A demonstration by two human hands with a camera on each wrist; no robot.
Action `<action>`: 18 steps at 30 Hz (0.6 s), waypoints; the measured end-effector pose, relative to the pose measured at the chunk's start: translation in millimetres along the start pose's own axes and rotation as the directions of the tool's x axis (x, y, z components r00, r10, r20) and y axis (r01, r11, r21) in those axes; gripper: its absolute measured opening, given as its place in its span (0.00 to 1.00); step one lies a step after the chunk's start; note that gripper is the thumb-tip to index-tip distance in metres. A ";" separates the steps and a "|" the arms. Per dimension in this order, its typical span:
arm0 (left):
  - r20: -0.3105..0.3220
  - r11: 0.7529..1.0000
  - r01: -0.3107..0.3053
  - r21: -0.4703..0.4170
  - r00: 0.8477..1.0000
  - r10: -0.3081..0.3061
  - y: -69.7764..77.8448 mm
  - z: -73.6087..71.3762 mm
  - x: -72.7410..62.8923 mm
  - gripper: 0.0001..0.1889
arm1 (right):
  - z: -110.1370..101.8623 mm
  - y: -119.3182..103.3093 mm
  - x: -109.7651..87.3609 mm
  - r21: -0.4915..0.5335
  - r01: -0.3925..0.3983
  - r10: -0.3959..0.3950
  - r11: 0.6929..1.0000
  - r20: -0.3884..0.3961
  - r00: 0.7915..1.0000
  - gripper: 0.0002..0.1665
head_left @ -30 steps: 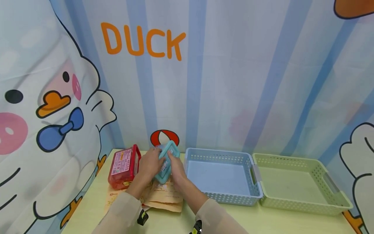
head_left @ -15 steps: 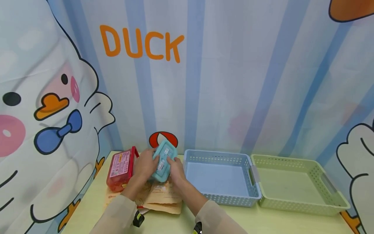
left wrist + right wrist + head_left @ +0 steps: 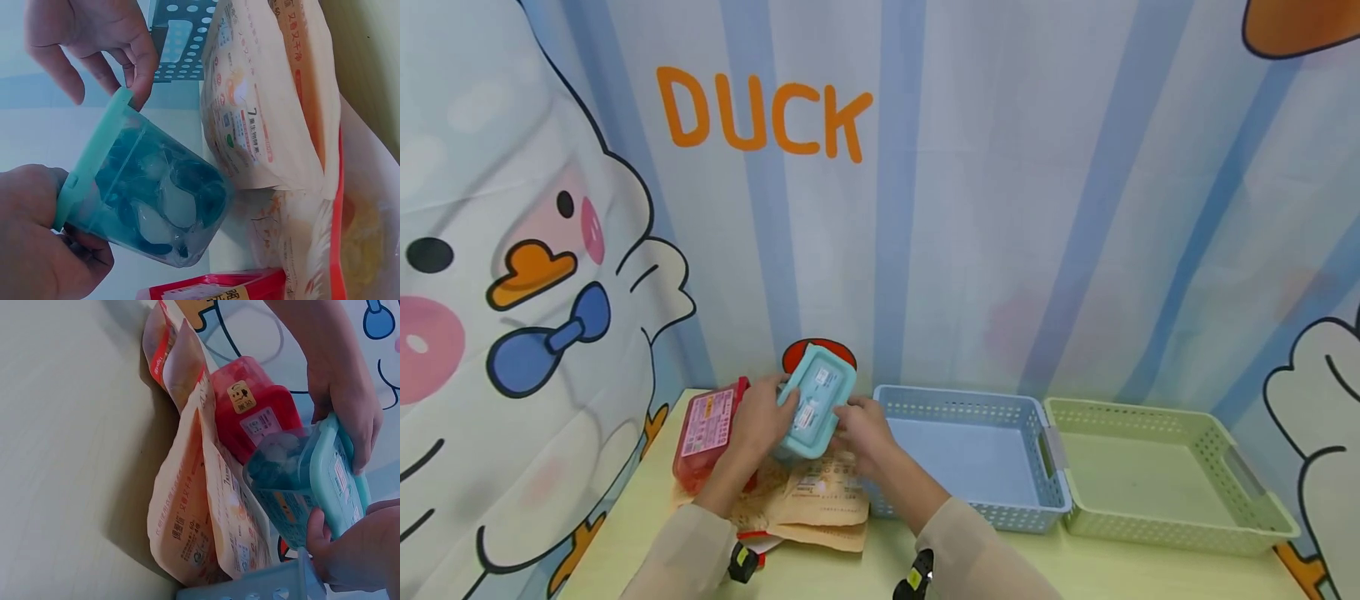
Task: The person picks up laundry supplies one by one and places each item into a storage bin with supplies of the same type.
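A clear tub of laundry pods [image 3: 165,200] with a teal lid [image 3: 820,392] is held tilted above the bags; blue and white pods show through its wall. My left hand [image 3: 765,414] grips the lid end along its left side, thumb on the lid face. At the opposite edge my right hand [image 3: 867,429] pinches a corner of the lid, with the other fingers loose beside it, as the left wrist view shows. Below the tub stand tan printed pouches [image 3: 187,512]. A red-lidded tub [image 3: 707,437] is left of my left hand.
To the right of the hands a blue perforated basket [image 3: 962,454] sits against a green one [image 3: 1157,467] on the pale table [image 3: 820,575]. Behind them hangs a striped duck curtain [image 3: 962,208]. A red-edged pouch [image 3: 164,350] lies near the tan ones.
The tub's lid face has turned toward the head camera. My left hand has shifted slightly left and down, and the right hand has moved from the lid face to its right edge.
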State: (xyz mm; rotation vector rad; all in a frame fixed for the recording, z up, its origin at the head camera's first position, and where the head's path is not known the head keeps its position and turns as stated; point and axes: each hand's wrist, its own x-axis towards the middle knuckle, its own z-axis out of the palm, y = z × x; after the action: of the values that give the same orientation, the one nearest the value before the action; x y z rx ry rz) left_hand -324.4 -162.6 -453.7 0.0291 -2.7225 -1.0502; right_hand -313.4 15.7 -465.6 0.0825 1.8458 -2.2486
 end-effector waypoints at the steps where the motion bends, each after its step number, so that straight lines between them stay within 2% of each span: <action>1: -0.002 1.000 0.002 0.000 1.000 -0.002 1.2 -0.5 -0.3 0.28 | -1.5 -1.1 0.2 0.005 0.003 -0.003 1.000 0.016 1.000 0.33; 6: -0.007 1.000 0.016 -0.007 1.000 -0.016 5.5 -2.8 -2.6 0.28 | -6.5 -3.3 0.8 0.047 0.015 -0.017 0.999 0.054 0.998 0.30; 9: -0.007 1.000 0.012 -0.010 1.000 -0.012 8.0 -4.5 -5.0 0.29 | -9.1 -3.0 1.6 0.077 0.008 -0.012 0.997 0.049 0.999 0.28; 14: -0.023 0.999 -0.037 -0.024 0.999 0.037 12.4 -7.0 -7.1 0.28 | -13.2 -4.1 2.9 0.098 0.028 -0.031 0.995 0.023 0.999 0.25; 18: -0.038 0.997 -0.074 -0.033 0.997 0.073 16.1 -8.8 -8.8 0.27 | -16.2 -8.1 2.0 0.076 0.055 -0.056 0.996 0.012 0.998 0.24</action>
State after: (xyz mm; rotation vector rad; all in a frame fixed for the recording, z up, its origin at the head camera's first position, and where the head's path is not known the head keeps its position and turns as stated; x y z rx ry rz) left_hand -312.9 -155.5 -438.4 -0.0563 -2.6511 -1.0649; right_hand -318.7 32.6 -461.5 0.0281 1.7771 -2.3501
